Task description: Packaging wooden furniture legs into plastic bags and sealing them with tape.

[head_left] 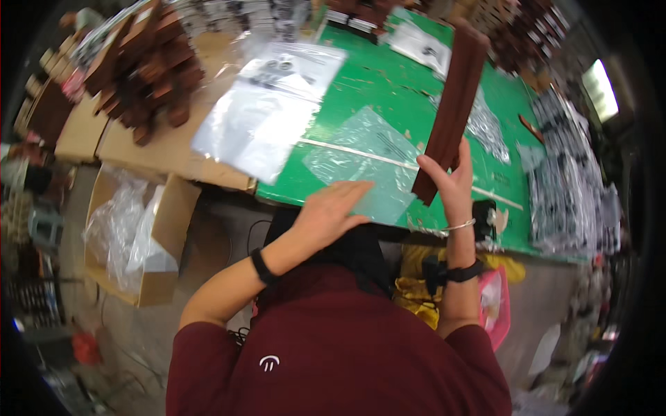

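My right hand [454, 188] grips the lower end of a long dark-brown wooden piece [455, 97], thumb on one side and fingers on the other. The piece stands tilted up above the green tabletop [361, 76]. Flat on the table in front of me lies a clear plastic bag [354, 156]. My left hand [331, 213] is at the near edge of that bag, its fingers stretched out and holding nothing. Whether the fingertips press on the film cannot be told.
A stack of clear bags [277, 97] lies left of the green table, beside piled brown wooden pieces [149, 69] on cardboard. An open carton [156, 243] with crumpled plastic stands below. Wrapped bundles [569, 180] are stacked at the right; a pink bin [494, 305] is beneath.
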Action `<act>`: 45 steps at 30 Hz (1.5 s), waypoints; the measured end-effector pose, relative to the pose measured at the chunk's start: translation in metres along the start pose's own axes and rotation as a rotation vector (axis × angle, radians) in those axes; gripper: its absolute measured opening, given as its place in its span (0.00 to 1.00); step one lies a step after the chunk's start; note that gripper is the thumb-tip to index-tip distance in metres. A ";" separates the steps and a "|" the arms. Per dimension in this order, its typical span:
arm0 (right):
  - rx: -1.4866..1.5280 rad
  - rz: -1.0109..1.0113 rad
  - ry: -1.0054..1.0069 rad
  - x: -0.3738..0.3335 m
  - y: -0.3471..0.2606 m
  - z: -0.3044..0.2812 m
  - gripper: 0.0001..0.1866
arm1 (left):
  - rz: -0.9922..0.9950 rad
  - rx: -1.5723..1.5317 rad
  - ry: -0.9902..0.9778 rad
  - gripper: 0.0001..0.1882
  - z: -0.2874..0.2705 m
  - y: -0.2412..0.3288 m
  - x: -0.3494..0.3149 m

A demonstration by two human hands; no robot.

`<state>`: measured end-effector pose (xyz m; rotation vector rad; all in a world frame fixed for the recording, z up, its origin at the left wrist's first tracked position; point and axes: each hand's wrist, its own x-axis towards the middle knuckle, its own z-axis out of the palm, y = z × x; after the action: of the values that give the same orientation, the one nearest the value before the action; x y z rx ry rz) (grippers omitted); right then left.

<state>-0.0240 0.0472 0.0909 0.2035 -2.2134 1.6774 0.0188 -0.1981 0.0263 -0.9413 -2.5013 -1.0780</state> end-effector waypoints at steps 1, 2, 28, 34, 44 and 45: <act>-0.078 0.006 -0.020 0.003 0.001 -0.012 0.39 | -0.013 -0.026 -0.058 0.34 -0.001 -0.011 -0.005; -0.091 0.022 0.006 0.004 0.002 -0.025 0.39 | 0.004 -0.045 -0.080 0.34 0.000 -0.013 -0.009; -0.668 -0.182 -0.557 0.007 0.059 -0.034 0.41 | 0.268 0.207 -0.110 0.05 0.073 -0.017 0.001; -0.550 -0.014 -0.387 0.005 0.053 -0.058 0.47 | 0.021 -0.062 0.026 0.08 0.068 -0.019 0.039; -0.608 -0.228 -0.468 0.001 0.035 -0.052 0.43 | -0.513 0.127 0.048 0.19 0.103 -0.110 0.067; -0.604 -0.224 -0.467 0.000 0.038 -0.049 0.43 | -0.625 -0.365 0.395 0.19 0.101 -0.121 0.057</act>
<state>-0.0268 0.1052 0.0679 0.7034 -2.7897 0.8440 -0.1015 -0.1611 -0.0839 0.0377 -2.3349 -1.7414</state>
